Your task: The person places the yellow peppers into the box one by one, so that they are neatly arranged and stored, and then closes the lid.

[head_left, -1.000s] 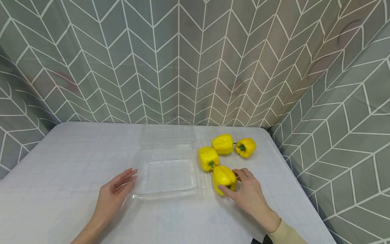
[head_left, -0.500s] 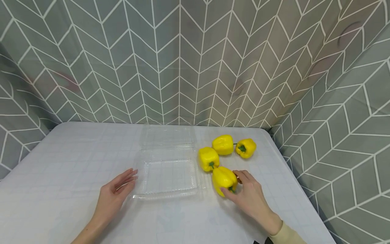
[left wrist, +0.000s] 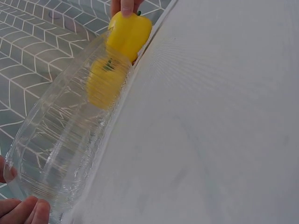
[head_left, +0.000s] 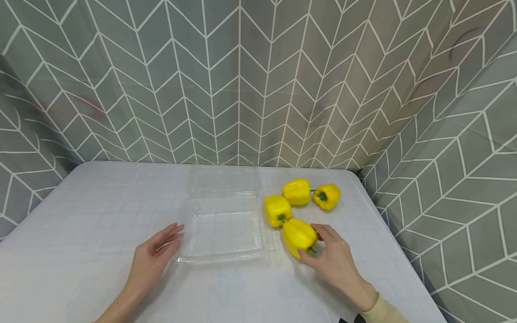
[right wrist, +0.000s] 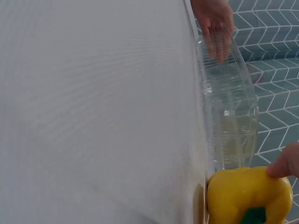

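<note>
My right hand (head_left: 337, 262) holds a yellow bell pepper (head_left: 298, 237) between thumb and fingers, on the right side of a clear plastic container (head_left: 264, 229). The pepper's green stem points toward the right hand's palm. In the right wrist view the same bell pepper (right wrist: 247, 193) shows low on the table, the thumb on its side. At the container's left edge rests my left hand (head_left: 155, 255), its fingers loosely extended along the wall. Through the clear wall in the left wrist view, another bell pepper (left wrist: 103, 86) shows behind the container (left wrist: 56, 154), whose lid (head_left: 224, 179) lies folded back.
Three more yellow bell peppers, a near one (head_left: 277, 210), a back one (head_left: 296, 191) and a right one (head_left: 327, 196), lie behind the held one. White cloth covers the table (head_left: 101, 202). A grey patterned curtain (head_left: 242, 89) hangs along its back and right side.
The held bell pepper has turned in my right hand, its stem swinging to the right, and the hand has shifted slightly right. My left hand keeps its place by the container.
</note>
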Motion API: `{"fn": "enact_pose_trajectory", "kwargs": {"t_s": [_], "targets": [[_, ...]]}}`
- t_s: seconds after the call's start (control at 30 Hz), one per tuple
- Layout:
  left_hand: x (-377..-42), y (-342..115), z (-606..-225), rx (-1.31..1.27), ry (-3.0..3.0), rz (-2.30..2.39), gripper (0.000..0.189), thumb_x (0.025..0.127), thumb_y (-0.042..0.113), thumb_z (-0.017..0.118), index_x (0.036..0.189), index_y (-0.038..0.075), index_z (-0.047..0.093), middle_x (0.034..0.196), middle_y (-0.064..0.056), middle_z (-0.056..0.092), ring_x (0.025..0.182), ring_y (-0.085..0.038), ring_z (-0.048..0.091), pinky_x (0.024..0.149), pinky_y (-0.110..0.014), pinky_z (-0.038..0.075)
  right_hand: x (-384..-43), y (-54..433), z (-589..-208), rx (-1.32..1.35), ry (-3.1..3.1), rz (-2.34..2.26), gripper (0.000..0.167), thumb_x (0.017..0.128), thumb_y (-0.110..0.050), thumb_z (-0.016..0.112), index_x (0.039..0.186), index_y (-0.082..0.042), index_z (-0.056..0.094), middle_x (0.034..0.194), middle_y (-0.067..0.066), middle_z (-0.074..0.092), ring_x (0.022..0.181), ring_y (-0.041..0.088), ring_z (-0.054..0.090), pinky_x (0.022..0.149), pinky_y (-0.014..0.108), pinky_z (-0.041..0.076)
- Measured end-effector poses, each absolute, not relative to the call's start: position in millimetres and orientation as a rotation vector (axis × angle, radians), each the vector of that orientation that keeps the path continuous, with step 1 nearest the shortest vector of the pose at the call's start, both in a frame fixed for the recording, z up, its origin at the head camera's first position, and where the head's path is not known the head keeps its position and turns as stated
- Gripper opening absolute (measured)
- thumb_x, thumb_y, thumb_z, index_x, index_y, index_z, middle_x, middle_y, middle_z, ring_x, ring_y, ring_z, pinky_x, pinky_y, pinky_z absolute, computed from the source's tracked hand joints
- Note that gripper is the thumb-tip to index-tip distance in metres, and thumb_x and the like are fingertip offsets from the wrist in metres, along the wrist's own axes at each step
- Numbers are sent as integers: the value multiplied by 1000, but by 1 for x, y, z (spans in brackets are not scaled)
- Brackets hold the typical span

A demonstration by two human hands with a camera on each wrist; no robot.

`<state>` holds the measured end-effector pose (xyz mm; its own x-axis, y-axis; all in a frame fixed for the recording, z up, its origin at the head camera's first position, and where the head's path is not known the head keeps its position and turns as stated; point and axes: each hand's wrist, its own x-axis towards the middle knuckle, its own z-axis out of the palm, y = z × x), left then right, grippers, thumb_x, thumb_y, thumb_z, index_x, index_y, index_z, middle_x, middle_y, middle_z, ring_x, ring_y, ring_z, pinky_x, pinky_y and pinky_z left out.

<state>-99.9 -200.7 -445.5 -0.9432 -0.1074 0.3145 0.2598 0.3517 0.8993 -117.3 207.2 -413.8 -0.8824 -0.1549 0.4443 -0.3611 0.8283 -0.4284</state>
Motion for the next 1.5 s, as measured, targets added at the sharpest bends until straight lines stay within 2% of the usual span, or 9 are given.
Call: {"fn": "enact_pose_trajectory", "kwargs": {"t_s": [0.13,0.33,0.83,1.27,1.5], "targets": [[-100,-200,-445,-119,-2310,-1613,41,95,3,66,135,-6,57,126,-22,67,107,5,64,91,-9,51,-118,210,-413,418,-2564,755,63,68,-23,90,120,0,65,110,6,67,90,16,64,74,39,60],[-99,-200,-446,-111,-2301,-1631,41,95,4,66,135,-5,58,125,-16,69,106,4,65,91,-9,51,-119,212,-413,444,-2528,783,62,68,-21,90,122,-3,65,111,2,67,88,13,62,73,39,58],[-98,-201,-446,-142,-2271,-1673,42,95,2,66,135,-6,57,124,-11,70,107,0,67,92,-11,52,-119,217,-408,518,-2474,863,62,69,-18,90,124,-8,64,113,-2,68,91,10,61,78,40,58],[-98,-200,-445,-120,-2285,-1645,42,95,4,66,135,-5,58,124,-12,70,106,2,66,91,-10,52,-122,214,-404,566,-2487,954,65,72,-18,90,130,-11,62,121,-3,67,97,9,63,84,42,59],[-98,-200,-444,-118,-2299,-1619,42,95,3,66,135,-4,58,124,-14,70,105,3,66,90,-9,51,-124,209,-399,580,-2494,996,65,74,-19,89,133,-14,61,125,-5,65,101,9,63,87,32,57]]}}
